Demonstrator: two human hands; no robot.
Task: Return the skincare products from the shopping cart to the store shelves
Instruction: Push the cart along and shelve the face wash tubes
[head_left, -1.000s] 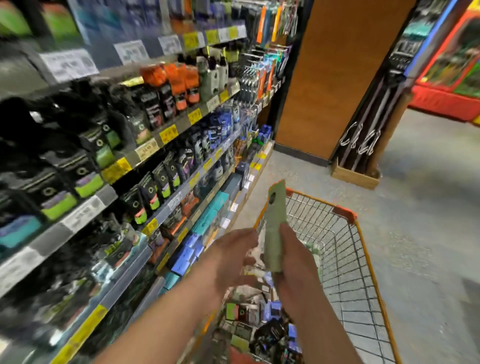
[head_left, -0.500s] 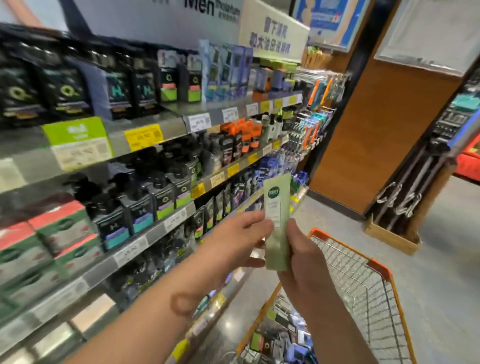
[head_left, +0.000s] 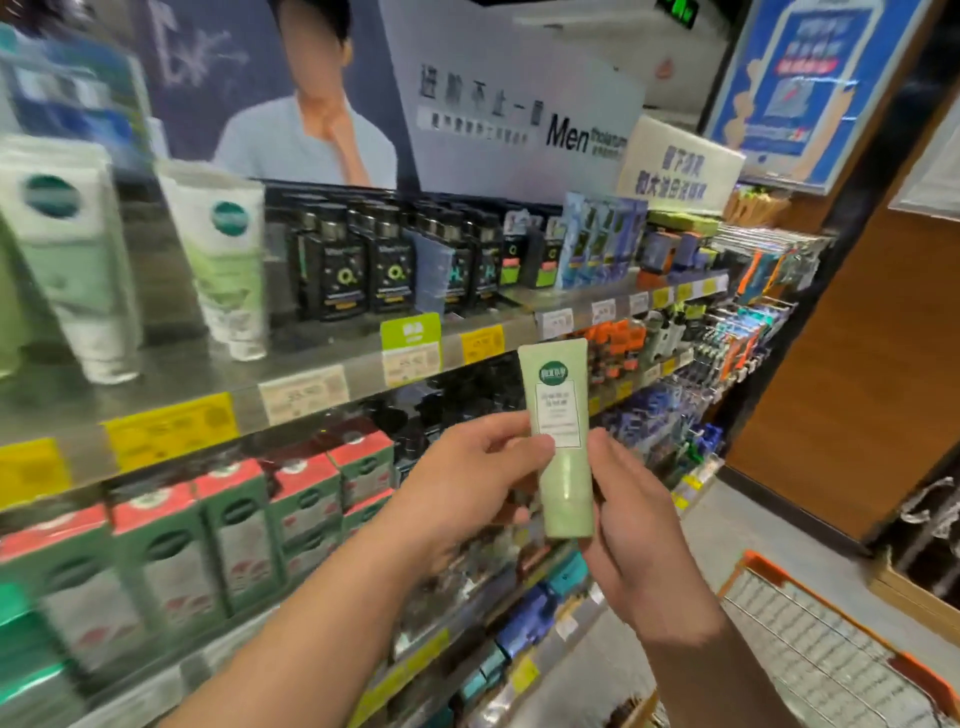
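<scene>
A pale green skincare tube (head_left: 562, 441) with a dark green round logo stands upright in the middle of the view, cap end down. My left hand (head_left: 467, 488) pinches its left side with thumb and fingers. My right hand (head_left: 636, 525) grips its lower right side. The tube is held in front of the store shelves (head_left: 322, 369), at the height of the upper shelf edge. Similar white and green tubes (head_left: 223, 254) stand on that upper shelf at the left. The orange shopping cart (head_left: 826, 654) shows at the lower right, only its wire corner in view.
Black bottles (head_left: 358, 265) fill the upper shelf's middle. Green and red boxes (head_left: 234, 525) line the shelf below. Yellow and white price tags (head_left: 171, 426) run along the shelf edges. A brown wooden wall panel (head_left: 852, 405) stands at the right, past the aisle floor.
The view has tilted up from the cart to the upper shelves. Both hands have risen with the tube, and my left hand, beside it before, now pinches it.
</scene>
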